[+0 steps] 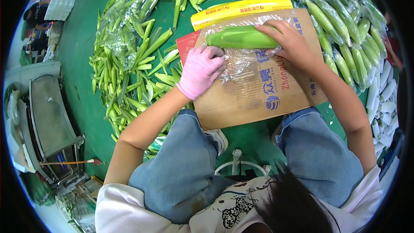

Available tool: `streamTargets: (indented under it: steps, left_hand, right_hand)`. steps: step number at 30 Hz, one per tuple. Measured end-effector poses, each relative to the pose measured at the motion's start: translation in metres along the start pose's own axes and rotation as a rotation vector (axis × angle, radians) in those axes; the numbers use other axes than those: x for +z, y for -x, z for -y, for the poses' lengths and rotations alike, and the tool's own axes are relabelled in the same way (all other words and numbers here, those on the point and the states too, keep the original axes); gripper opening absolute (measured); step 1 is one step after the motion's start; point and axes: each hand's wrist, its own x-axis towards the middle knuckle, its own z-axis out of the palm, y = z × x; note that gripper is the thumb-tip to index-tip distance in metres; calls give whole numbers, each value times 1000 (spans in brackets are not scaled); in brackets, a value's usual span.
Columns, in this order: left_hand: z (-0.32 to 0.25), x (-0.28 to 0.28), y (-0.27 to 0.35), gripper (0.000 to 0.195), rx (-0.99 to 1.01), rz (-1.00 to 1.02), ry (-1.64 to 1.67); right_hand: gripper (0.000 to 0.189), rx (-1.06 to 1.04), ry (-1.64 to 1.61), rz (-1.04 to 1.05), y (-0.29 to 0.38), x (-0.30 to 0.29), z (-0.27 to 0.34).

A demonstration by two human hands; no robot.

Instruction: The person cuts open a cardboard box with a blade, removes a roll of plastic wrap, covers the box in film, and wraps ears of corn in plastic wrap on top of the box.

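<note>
A green ear of corn in its husk (239,38) lies across a sheet of clear cling film (239,66) on a flattened cardboard box (233,103). My left hand (204,69), in a pink glove, rests with curled fingers on the film just below the corn's left end; whether it pinches the film is unclear. Bare, my right hand (288,43) holds the corn's right end, its fingers over the top and film by the thumb. Behind the corn, a yellow printed roll of cling film (241,10) lies along the cardboard's far edge.
Stripped green husks (139,81) are heaped on the green floor at the left, with loose clear film on them. Film-wrapped ears of corn (349,29) are piled at the right. Beyond them are pale netted items (386,103). A metal-framed cart (53,113) stands far left; another person (37,14) is beyond.
</note>
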Motion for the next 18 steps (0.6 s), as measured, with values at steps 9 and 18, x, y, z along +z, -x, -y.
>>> streamTargets:
  steps: [9, 18]
  left_hand:
    - [-3, -30, 19, 6, -240, -228, 619]
    - [8, 16, -66, 21, 193, 373, 77]
  right_hand:
    - [77, -1, -79, -75, 50, -1, 12]
    - [61, 20, -106, 175, 25, -23, 28]
